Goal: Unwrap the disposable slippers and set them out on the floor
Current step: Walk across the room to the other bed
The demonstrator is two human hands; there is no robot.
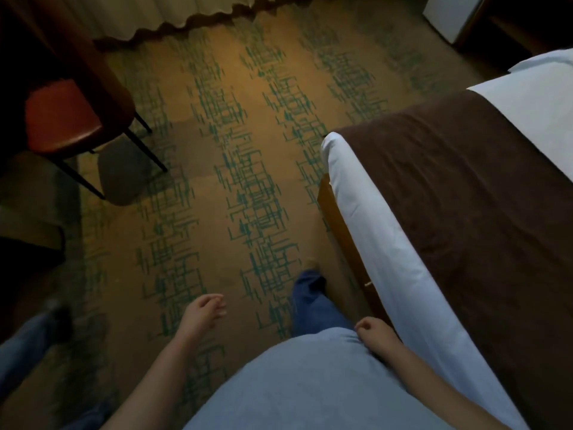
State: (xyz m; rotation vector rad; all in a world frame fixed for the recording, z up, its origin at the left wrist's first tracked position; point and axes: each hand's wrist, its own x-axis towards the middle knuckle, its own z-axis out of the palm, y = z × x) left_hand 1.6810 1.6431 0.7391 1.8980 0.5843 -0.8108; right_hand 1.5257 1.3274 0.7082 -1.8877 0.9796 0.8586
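Note:
No slippers or wrapper show anywhere in the head view. My left hand point(204, 311) hangs low over the patterned carpet point(248, 135), fingers loosely curled with nothing in them. My right hand point(373, 330) rests by my waist beside the bed, curled into a loose fist, and holds nothing that I can see. My light blue shirt fills the bottom centre. One leg in blue jeans point(313, 302) steps forward on the carpet.
A bed point(387, 243) with white sheets and a brown runner stands on the right. At the left, a red-seated chair point(62, 116) on thin dark legs. Curtains point(161, 10) hang along the far wall. Another jeans leg point(28, 346) shows at lower left.

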